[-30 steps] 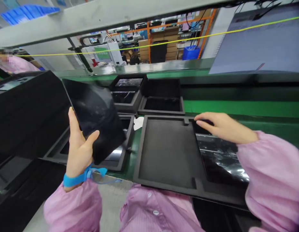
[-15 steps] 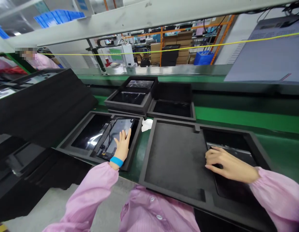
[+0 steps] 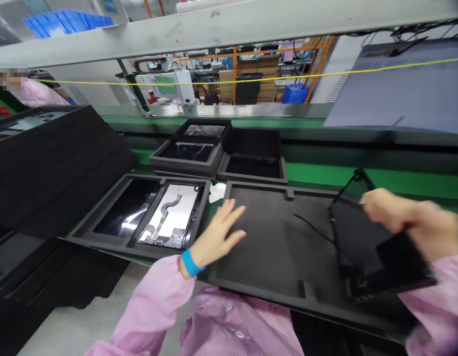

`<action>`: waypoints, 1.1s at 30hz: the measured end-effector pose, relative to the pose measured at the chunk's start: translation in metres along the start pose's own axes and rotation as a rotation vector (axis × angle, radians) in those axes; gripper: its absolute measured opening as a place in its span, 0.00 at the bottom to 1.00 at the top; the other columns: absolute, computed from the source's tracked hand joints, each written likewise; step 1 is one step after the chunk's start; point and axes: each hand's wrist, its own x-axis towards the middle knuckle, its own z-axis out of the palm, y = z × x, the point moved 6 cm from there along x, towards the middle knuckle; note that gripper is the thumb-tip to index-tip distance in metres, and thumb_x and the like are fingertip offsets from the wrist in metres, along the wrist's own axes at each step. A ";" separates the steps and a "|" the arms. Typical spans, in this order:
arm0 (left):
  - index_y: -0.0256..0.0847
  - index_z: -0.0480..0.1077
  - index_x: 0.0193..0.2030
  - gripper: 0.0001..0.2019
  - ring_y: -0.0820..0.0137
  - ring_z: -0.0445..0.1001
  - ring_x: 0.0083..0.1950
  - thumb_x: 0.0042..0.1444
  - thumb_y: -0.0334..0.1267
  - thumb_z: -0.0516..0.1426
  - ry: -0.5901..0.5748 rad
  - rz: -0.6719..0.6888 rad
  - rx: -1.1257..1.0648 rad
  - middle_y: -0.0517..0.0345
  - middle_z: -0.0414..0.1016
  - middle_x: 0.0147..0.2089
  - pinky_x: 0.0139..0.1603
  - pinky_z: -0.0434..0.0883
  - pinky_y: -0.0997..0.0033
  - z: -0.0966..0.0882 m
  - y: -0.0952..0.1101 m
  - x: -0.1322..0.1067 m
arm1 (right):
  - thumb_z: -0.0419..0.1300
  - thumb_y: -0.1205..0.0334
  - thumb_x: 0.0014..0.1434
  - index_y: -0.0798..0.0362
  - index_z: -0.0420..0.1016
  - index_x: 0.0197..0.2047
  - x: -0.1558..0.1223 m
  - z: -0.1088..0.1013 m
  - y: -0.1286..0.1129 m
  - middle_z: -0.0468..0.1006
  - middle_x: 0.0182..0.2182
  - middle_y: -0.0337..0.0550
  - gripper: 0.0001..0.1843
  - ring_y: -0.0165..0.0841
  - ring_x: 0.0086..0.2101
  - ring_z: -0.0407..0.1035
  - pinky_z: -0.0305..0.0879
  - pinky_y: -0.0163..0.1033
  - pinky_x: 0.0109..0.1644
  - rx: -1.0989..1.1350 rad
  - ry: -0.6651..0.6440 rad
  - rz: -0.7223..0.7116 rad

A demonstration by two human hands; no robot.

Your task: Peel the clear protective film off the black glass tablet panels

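Note:
My right hand [image 3: 410, 217], blurred by motion, grips a dark tablet screen panel [image 3: 365, 237]. The panel is tilted up over the right side of a black foam tray [image 3: 266, 247], and a thin black cable hangs out to its left. My left hand [image 3: 219, 235], with a blue band at the wrist, hovers over the tray's left edge, fingers spread and holding nothing. In the foam tray on the left [image 3: 121, 243] lie two panels: a glossy black screen [image 3: 127, 207] and a panel with a pale back [image 3: 182, 202] and a dark ribbon cable.
Behind stand stacked foam trays [image 3: 186, 165] with screens and another tray [image 3: 253, 180]. A tall black foam stack [image 3: 58, 168] rises at left. A white scrap [image 3: 216, 192] lies between the front trays. A yellow cord [image 3: 214, 81] crosses above the green bench; a person [image 3: 39, 91] is at far left.
My right hand has lifted the screen panel out of its tray recess and tilted it. My left hand has left the pale-backed panel and moved right, uncovering its ribbon cable.

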 end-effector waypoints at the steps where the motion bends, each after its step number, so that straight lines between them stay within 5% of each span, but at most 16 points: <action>1: 0.39 0.51 0.69 0.32 0.58 0.38 0.74 0.62 0.49 0.51 -0.005 0.151 -0.036 0.40 0.43 0.73 0.70 0.47 0.49 0.007 0.028 0.004 | 0.42 0.38 0.64 0.50 0.56 0.10 0.010 -0.017 -0.009 0.56 0.10 0.43 0.36 0.35 0.18 0.55 0.62 0.47 0.28 0.062 0.016 -0.060; 3: 0.34 0.48 0.70 0.39 0.52 0.33 0.73 0.57 0.53 0.56 0.024 0.408 -0.067 0.31 0.40 0.72 0.68 0.44 0.39 0.020 0.072 0.008 | 0.44 0.43 0.66 0.49 0.62 0.12 0.029 -0.037 -0.024 0.55 0.10 0.43 0.34 0.33 0.19 0.56 0.63 0.44 0.30 0.237 0.072 -0.079; 5: 0.34 0.50 0.69 0.36 0.50 0.32 0.72 0.59 0.47 0.56 0.087 0.561 -0.099 0.28 0.41 0.71 0.67 0.42 0.34 0.031 0.098 0.009 | 0.49 0.46 0.63 0.51 0.58 0.12 0.045 -0.036 -0.024 0.52 0.11 0.42 0.31 0.32 0.20 0.56 0.63 0.41 0.32 0.384 0.169 0.088; 9: 0.45 0.55 0.67 0.27 0.60 0.48 0.71 0.62 0.26 0.46 0.154 0.607 -0.339 0.45 0.54 0.70 0.68 0.55 0.46 0.038 0.105 0.002 | 0.48 0.46 0.54 0.52 0.42 0.13 0.065 0.012 -0.013 0.42 0.12 0.37 0.28 0.28 0.18 0.51 0.61 0.38 0.27 0.498 0.253 0.393; 11: 0.50 0.53 0.68 0.28 0.63 0.60 0.67 0.62 0.26 0.47 0.183 0.517 -0.538 0.52 0.61 0.67 0.65 0.63 0.56 0.032 0.098 -0.004 | 0.43 0.45 0.56 0.50 0.49 0.17 0.069 0.031 -0.012 0.48 0.13 0.37 0.22 0.30 0.19 0.55 0.64 0.39 0.29 0.475 0.367 0.410; 14: 0.50 0.47 0.70 0.31 0.64 0.68 0.62 0.62 0.33 0.53 0.291 0.161 -0.805 0.53 0.63 0.66 0.63 0.66 0.64 0.023 0.078 -0.014 | 0.41 0.45 0.61 0.50 0.63 0.33 0.065 0.043 -0.021 0.70 0.28 0.41 0.20 0.36 0.35 0.69 0.68 0.43 0.44 0.376 0.579 0.364; 17: 0.46 0.46 0.71 0.36 0.61 0.57 0.69 0.59 0.39 0.58 0.380 -0.112 -0.921 0.51 0.58 0.69 0.70 0.55 0.62 0.017 0.068 -0.026 | 0.50 0.51 0.62 0.55 0.68 0.53 0.061 0.048 -0.038 0.72 0.51 0.46 0.21 0.40 0.53 0.65 0.61 0.46 0.60 0.032 0.560 0.323; 20: 0.46 0.47 0.71 0.35 0.62 0.50 0.72 0.60 0.42 0.57 0.354 -0.176 -1.047 0.53 0.57 0.70 0.71 0.51 0.62 0.017 0.069 -0.032 | 0.51 0.52 0.65 0.53 0.68 0.59 0.055 0.050 -0.051 0.70 0.55 0.46 0.23 0.40 0.55 0.65 0.59 0.49 0.63 -0.294 0.523 0.253; 23: 0.48 0.49 0.70 0.34 0.63 0.48 0.72 0.59 0.42 0.58 0.360 -0.229 -1.141 0.56 0.54 0.71 0.71 0.51 0.64 0.015 0.066 -0.034 | 0.53 0.55 0.66 0.49 0.73 0.55 0.051 0.051 -0.056 0.72 0.53 0.42 0.18 0.39 0.54 0.66 0.61 0.49 0.64 -0.309 0.517 0.158; 26: 0.48 0.53 0.69 0.33 0.63 0.51 0.71 0.58 0.40 0.59 0.338 -0.221 -1.218 0.57 0.58 0.69 0.71 0.51 0.64 0.002 0.062 -0.030 | 0.55 0.55 0.65 0.47 0.61 0.64 0.054 0.048 -0.057 0.63 0.61 0.43 0.25 0.42 0.59 0.60 0.63 0.51 0.61 -0.306 0.423 0.114; 29: 0.50 0.58 0.66 0.30 0.64 0.56 0.70 0.57 0.35 0.59 0.103 -0.152 -1.352 0.60 0.63 0.67 0.69 0.54 0.65 -0.011 0.064 -0.019 | 0.59 0.51 0.62 0.42 0.53 0.68 0.061 0.059 -0.078 0.48 0.67 0.44 0.34 0.49 0.66 0.40 0.48 0.61 0.66 -0.604 0.165 -0.166; 31: 0.52 0.61 0.65 0.30 0.62 0.59 0.68 0.55 0.32 0.60 -0.149 -0.142 -1.411 0.61 0.65 0.65 0.67 0.57 0.62 -0.013 0.068 -0.014 | 0.58 0.44 0.61 0.45 0.59 0.64 0.059 0.082 -0.089 0.54 0.65 0.47 0.32 0.53 0.66 0.37 0.35 0.67 0.66 -0.707 -0.117 -0.396; 33: 0.52 0.63 0.63 0.30 0.58 0.63 0.66 0.53 0.30 0.60 -0.371 -0.171 -1.410 0.60 0.68 0.63 0.66 0.59 0.56 -0.010 0.072 -0.013 | 0.54 0.37 0.60 0.51 0.71 0.54 0.050 0.109 -0.093 0.71 0.53 0.53 0.30 0.54 0.61 0.54 0.41 0.66 0.64 -0.622 -0.397 -0.509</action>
